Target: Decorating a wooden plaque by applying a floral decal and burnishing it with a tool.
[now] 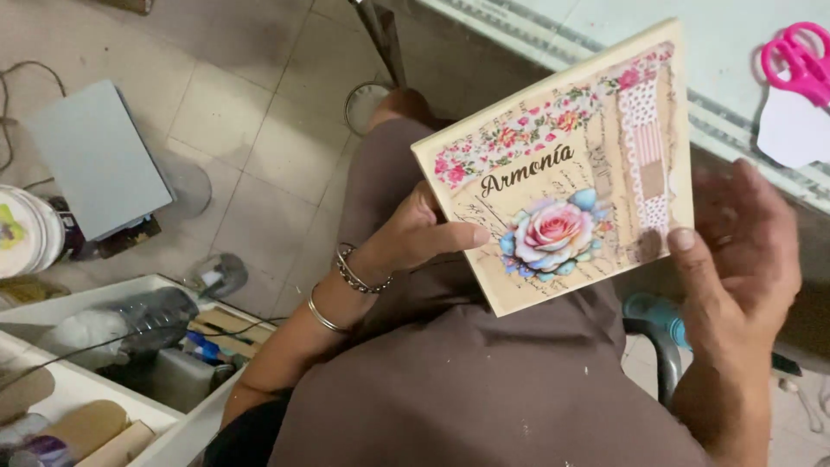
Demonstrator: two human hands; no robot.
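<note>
I hold a square cream plaque (562, 164) decorated with a pink rose, floral strips and lace, tilted above my lap in the head view. My left hand (415, 235) grips its left edge, thumb lying across the front face. My right hand (743, 251) steadies the right edge with the thumb tip on the lower right corner and the palm open behind it. Bracelets circle my left wrist (350, 285). My lap is covered by a brown apron with white specks (467, 380).
A white table (657, 35) at top right carries pink scissors (800, 60) and a white paper cutout (791, 130). A white bin (104, 380) with bottles and supplies sits at lower left. A grey box (99, 156) lies on the tiled floor.
</note>
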